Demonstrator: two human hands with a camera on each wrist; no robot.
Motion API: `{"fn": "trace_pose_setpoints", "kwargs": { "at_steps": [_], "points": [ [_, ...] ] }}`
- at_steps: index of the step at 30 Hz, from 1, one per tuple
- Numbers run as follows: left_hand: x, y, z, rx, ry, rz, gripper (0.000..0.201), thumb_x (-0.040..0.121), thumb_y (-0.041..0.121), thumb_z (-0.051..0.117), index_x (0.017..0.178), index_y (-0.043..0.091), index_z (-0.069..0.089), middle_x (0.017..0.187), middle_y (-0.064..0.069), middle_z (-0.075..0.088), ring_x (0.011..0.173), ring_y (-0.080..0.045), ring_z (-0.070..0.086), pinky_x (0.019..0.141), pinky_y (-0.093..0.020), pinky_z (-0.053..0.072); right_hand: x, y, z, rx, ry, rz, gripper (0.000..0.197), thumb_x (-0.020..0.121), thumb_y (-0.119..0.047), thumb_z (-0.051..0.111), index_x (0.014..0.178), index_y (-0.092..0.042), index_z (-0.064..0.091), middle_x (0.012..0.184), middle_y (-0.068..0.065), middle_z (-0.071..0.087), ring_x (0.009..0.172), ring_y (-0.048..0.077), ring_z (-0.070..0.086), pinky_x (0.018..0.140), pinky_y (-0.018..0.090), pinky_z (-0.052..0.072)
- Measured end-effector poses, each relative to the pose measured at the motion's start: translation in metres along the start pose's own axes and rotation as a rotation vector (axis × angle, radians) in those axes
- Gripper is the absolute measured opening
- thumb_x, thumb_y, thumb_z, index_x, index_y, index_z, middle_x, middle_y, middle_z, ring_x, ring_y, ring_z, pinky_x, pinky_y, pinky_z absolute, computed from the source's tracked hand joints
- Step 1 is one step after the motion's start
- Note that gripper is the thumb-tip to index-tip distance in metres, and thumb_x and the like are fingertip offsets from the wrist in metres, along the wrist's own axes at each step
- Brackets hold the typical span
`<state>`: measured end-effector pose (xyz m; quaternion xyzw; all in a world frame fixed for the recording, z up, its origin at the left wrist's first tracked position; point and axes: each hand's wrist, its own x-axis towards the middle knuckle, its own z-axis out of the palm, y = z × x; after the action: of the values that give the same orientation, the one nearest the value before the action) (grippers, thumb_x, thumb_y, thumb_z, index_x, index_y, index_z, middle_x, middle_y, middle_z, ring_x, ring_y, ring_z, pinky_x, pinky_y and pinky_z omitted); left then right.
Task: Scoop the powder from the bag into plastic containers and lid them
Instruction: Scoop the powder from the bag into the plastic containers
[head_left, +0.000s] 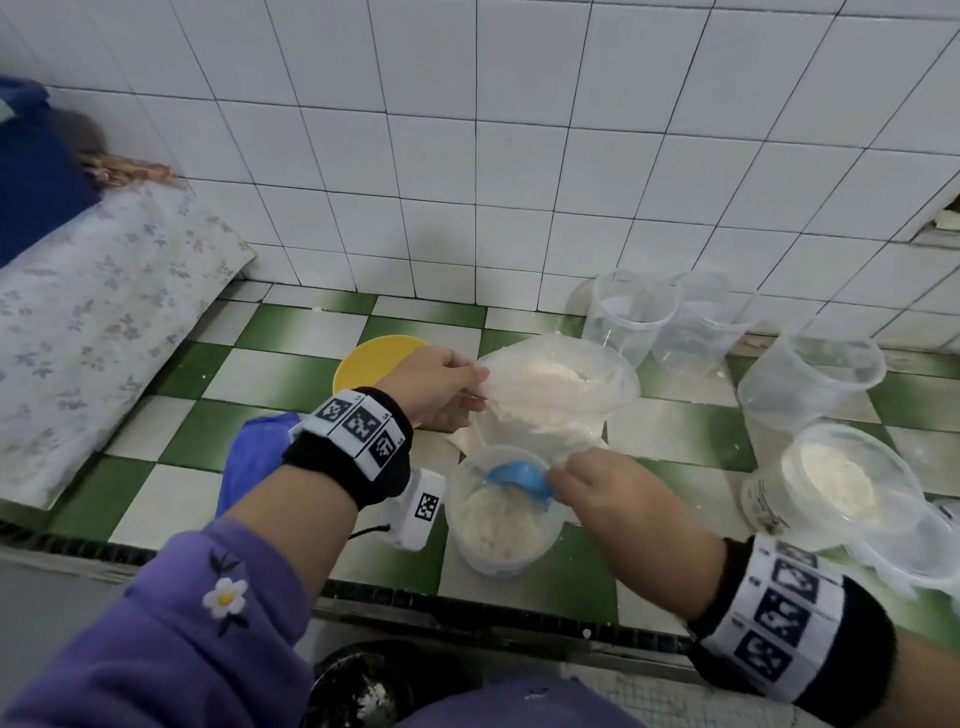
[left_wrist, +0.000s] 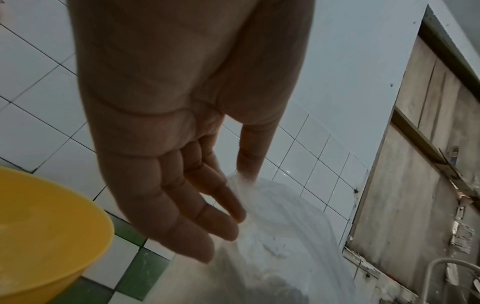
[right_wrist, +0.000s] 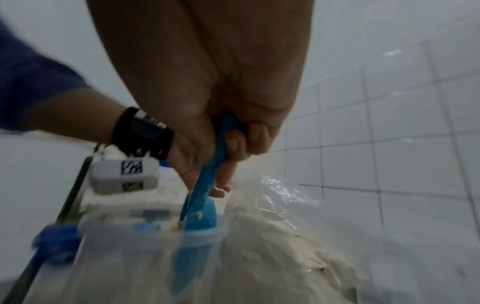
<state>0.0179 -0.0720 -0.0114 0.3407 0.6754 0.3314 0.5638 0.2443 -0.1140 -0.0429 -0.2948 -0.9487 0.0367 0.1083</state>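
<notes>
A clear plastic bag (head_left: 561, 395) of pale powder stands open on the green and white checked counter (head_left: 192, 369). My left hand (head_left: 441, 387) pinches the bag's left rim between thumb and fingers (left_wrist: 228, 205). My right hand (head_left: 608, 488) grips the handle of a blue scoop (head_left: 522, 478), whose bowl is tipped over a round plastic container (head_left: 501, 512) partly filled with powder, just in front of the bag. In the right wrist view the blue scoop (right_wrist: 200, 207) dips into the container (right_wrist: 145, 246) beside the bag (right_wrist: 280, 236).
Three empty clear containers (head_left: 631, 312) stand behind and right of the bag. A powder-filled container (head_left: 841, 478) and loose lids (head_left: 914, 551) sit at the right. A yellow bowl (head_left: 376, 361) lies behind my left hand, blue plastic (head_left: 254, 457) under my wrist, and a floral cloth (head_left: 88, 322) at far left.
</notes>
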Motion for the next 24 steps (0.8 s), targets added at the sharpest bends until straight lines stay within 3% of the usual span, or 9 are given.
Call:
{"fn": "trace_pose_setpoints", "kwargs": {
  "at_steps": [4, 7, 10, 13, 15, 17, 19, 22, 24],
  "points": [
    [0.0, -0.001, -0.001, 0.014, 0.005, 0.0, 0.026, 0.094, 0.019, 0.061, 0.113, 0.002, 0.055, 0.082, -0.006, 0.064, 0.077, -0.019, 0.066, 0.084, -0.043, 0.055, -0.003, -0.004, 0.007, -0.152, 0.146, -0.117, 0.051, 0.095, 0.002, 0.023, 0.077, -0.007, 0.07, 0.067, 0.005, 0.054, 0.056, 0.02, 0.049, 0.052, 0.032, 0.044],
    [0.001, -0.001, 0.0, 0.026, 0.011, -0.003, 0.028, 0.094, 0.02, 0.061, 0.115, 0.002, 0.056, 0.084, -0.006, 0.065, 0.079, -0.019, 0.067, 0.088, -0.044, 0.055, -0.007, -0.002, 0.004, -0.149, 0.164, -0.116, 0.035, 0.09, 0.001, 0.037, 0.08, -0.006, 0.07, 0.069, 0.006, 0.055, 0.058, 0.02, 0.05, 0.054, 0.031, 0.044],
    [0.001, -0.001, 0.001, 0.033, 0.019, -0.011, 0.03, 0.095, 0.021, 0.06, 0.117, 0.002, 0.055, 0.086, -0.006, 0.066, 0.077, -0.017, 0.066, 0.087, -0.042, 0.055, -0.008, -0.004, -0.002, -0.132, 0.172, -0.114, 0.041, 0.089, 0.003, 0.032, 0.08, -0.005, 0.07, 0.069, 0.006, 0.056, 0.058, 0.019, 0.05, 0.052, 0.03, 0.045],
    [0.003, -0.001, 0.001, 0.044, 0.026, -0.024, 0.031, 0.096, 0.024, 0.059, 0.116, 0.001, 0.056, 0.086, -0.006, 0.066, 0.075, -0.016, 0.065, 0.083, -0.038, 0.056, -0.013, -0.001, -0.005, -0.053, 0.138, -0.06, 0.034, 0.082, 0.0, 0.038, 0.091, -0.005, 0.07, 0.074, 0.005, 0.058, 0.063, 0.02, 0.052, 0.058, 0.03, 0.046],
    [0.005, -0.001, 0.001, 0.055, 0.023, -0.039, 0.032, 0.095, 0.027, 0.06, 0.115, 0.001, 0.057, 0.088, -0.007, 0.067, 0.076, -0.017, 0.065, 0.083, -0.037, 0.056, -0.016, 0.003, -0.007, 0.129, 0.129, 0.058, 0.028, 0.085, -0.008, 0.045, 0.101, -0.008, 0.069, 0.082, 0.001, 0.06, 0.072, 0.017, 0.055, 0.067, 0.029, 0.048],
    [0.007, -0.001, 0.0, 0.08, 0.015, -0.058, 0.034, 0.094, 0.03, 0.061, 0.113, 0.002, 0.06, 0.094, -0.01, 0.067, 0.081, -0.02, 0.064, 0.084, -0.039, 0.056, -0.016, 0.008, -0.017, 0.369, 0.115, 0.273, 0.022, 0.09, -0.013, 0.053, 0.102, -0.016, 0.071, 0.083, -0.011, 0.062, 0.076, 0.005, 0.057, 0.072, 0.023, 0.048],
    [0.01, -0.002, 0.0, 0.103, 0.006, -0.075, 0.035, 0.094, 0.033, 0.06, 0.111, 0.003, 0.061, 0.102, -0.012, 0.066, 0.085, -0.021, 0.063, 0.086, -0.039, 0.057, -0.014, 0.015, -0.034, 0.603, 0.0, 0.521, 0.018, 0.092, -0.014, 0.057, 0.094, -0.023, 0.073, 0.072, -0.022, 0.063, 0.073, -0.002, 0.057, 0.068, 0.013, 0.042],
    [0.012, -0.004, 0.001, 0.113, -0.009, -0.089, 0.032, 0.096, 0.033, 0.057, 0.11, 0.004, 0.058, 0.111, -0.014, 0.062, 0.093, -0.024, 0.062, 0.083, -0.042, 0.058, -0.019, 0.037, -0.052, 0.851, -0.032, 0.74, 0.022, 0.094, -0.018, 0.055, 0.084, -0.02, 0.075, 0.058, -0.018, 0.06, 0.052, 0.003, 0.044, 0.055, 0.014, 0.033],
    [0.014, -0.005, 0.003, 0.106, -0.02, -0.101, 0.026, 0.098, 0.031, 0.054, 0.103, 0.006, 0.055, 0.114, -0.017, 0.058, 0.092, -0.029, 0.061, 0.08, -0.048, 0.058, -0.019, 0.053, -0.061, 1.01, 0.042, 0.854, 0.025, 0.095, -0.016, 0.053, 0.083, -0.01, 0.075, 0.058, -0.012, 0.058, 0.055, 0.012, 0.036, 0.054, 0.021, 0.03]
  ]
}}
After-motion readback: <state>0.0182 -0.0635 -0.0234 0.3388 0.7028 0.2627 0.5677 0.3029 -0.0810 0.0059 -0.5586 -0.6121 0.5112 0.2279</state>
